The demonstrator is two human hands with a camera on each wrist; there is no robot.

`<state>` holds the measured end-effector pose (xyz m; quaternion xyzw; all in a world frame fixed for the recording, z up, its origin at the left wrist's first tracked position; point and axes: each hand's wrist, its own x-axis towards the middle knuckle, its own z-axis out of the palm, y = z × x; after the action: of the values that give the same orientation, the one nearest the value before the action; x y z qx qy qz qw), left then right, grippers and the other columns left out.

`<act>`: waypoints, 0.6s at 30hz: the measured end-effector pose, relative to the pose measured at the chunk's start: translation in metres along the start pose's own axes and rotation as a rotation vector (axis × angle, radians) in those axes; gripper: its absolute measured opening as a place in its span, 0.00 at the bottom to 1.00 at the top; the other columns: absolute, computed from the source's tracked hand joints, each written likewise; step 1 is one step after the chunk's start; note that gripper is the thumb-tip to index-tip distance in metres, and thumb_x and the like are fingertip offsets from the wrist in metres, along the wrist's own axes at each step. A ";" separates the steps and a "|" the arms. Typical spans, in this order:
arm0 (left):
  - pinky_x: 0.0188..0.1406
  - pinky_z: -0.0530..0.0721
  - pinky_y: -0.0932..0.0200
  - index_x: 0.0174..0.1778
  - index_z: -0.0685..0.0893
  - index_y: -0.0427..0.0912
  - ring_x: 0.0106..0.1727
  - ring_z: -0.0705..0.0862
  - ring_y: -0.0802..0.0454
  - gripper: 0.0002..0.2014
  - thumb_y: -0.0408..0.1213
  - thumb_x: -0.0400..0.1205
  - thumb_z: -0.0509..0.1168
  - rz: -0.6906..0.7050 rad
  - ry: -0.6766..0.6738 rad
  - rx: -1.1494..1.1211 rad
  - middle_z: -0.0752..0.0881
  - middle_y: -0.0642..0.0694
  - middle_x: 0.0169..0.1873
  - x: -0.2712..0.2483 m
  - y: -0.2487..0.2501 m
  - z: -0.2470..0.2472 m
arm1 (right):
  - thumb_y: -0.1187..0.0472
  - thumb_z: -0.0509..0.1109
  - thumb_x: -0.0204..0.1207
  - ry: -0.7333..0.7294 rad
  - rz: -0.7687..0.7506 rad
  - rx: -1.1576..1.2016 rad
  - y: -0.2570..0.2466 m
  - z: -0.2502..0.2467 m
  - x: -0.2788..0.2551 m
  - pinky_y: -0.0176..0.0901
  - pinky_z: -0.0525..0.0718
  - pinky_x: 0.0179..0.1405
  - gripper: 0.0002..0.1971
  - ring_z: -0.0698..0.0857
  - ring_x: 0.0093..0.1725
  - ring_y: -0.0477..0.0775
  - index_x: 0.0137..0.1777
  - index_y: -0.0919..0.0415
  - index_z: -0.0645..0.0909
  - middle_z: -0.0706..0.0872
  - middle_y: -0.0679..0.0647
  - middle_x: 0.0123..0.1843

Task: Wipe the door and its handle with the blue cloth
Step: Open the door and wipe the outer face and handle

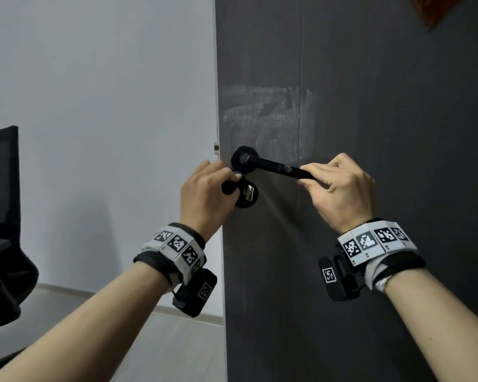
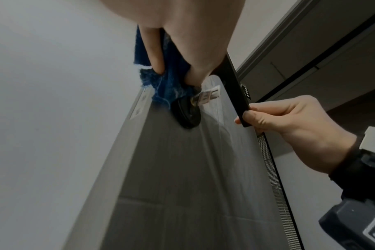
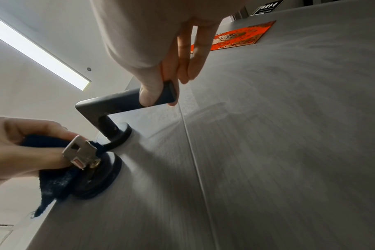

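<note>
Two hands work at the edge of a dark grey door (image 1: 370,133). The right hand (image 1: 340,188) pinches the free end of the black lever handle (image 1: 271,163) between thumb and curled fingers, the lever pointing right from its round rose. The left hand (image 1: 204,194) has its fingers curled round a bunched blue cloth (image 2: 167,81), pressed against the round black lock plate (image 3: 101,175) just below the handle's rose. A silver key (image 3: 81,152) sticks out of that plate, beside the cloth and the left fingers. Above the handle, the door face carries a pale smeared patch (image 1: 260,111). An orange-red sticker (image 3: 235,36) sits higher up on the door. At far left, a black office chair (image 1: 3,202) stands before the pale wall.
</note>
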<state>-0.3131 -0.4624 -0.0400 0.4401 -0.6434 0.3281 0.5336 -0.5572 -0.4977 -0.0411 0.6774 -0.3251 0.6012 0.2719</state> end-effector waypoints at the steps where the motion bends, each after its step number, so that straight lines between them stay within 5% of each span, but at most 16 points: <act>1: 0.28 0.76 0.55 0.34 0.88 0.43 0.35 0.79 0.45 0.03 0.33 0.72 0.75 -0.005 -0.015 -0.015 0.83 0.51 0.31 -0.002 -0.001 -0.003 | 0.52 0.77 0.73 0.000 -0.003 0.002 -0.001 -0.001 0.000 0.47 0.82 0.32 0.05 0.79 0.41 0.52 0.47 0.50 0.92 0.91 0.42 0.39; 7: 0.35 0.80 0.54 0.40 0.92 0.47 0.38 0.85 0.47 0.07 0.32 0.69 0.73 -0.097 -0.372 -0.066 0.81 0.59 0.31 0.000 0.001 -0.041 | 0.57 0.81 0.72 -0.016 0.121 0.039 -0.009 -0.005 0.004 0.54 0.87 0.39 0.09 0.78 0.49 0.50 0.52 0.50 0.92 0.92 0.41 0.46; 9: 0.37 0.84 0.52 0.39 0.92 0.45 0.37 0.86 0.51 0.06 0.31 0.70 0.75 -0.121 -0.286 -0.248 0.86 0.55 0.33 0.006 0.008 -0.054 | 0.59 0.80 0.73 -0.015 0.139 0.068 -0.019 -0.009 0.007 0.55 0.87 0.51 0.13 0.78 0.55 0.50 0.58 0.54 0.92 0.92 0.44 0.57; 11: 0.39 0.83 0.58 0.39 0.91 0.43 0.38 0.86 0.54 0.05 0.30 0.72 0.77 -0.146 -0.181 -0.426 0.88 0.51 0.36 0.013 0.021 -0.067 | 0.58 0.78 0.77 0.011 0.089 0.163 -0.033 -0.020 0.009 0.40 0.80 0.66 0.15 0.79 0.61 0.51 0.63 0.59 0.90 0.89 0.48 0.66; 15: 0.37 0.81 0.68 0.40 0.88 0.40 0.37 0.86 0.59 0.06 0.29 0.72 0.79 -0.271 -0.159 -0.652 0.88 0.51 0.37 0.027 0.047 -0.078 | 0.48 0.75 0.79 -0.243 0.217 0.661 -0.078 -0.047 0.004 0.26 0.79 0.60 0.20 0.86 0.63 0.44 0.69 0.54 0.86 0.89 0.40 0.63; 18: 0.41 0.90 0.56 0.44 0.89 0.36 0.41 0.90 0.51 0.06 0.31 0.75 0.78 -0.450 -0.314 -0.900 0.90 0.42 0.39 0.034 0.059 -0.082 | 0.53 0.81 0.70 -0.247 0.250 0.839 -0.094 -0.043 0.000 0.30 0.82 0.62 0.28 0.88 0.63 0.38 0.71 0.54 0.84 0.89 0.37 0.61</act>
<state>-0.3363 -0.3732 0.0133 0.3385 -0.6825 -0.1734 0.6241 -0.5126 -0.4053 -0.0335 0.7513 -0.1625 0.6238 -0.1415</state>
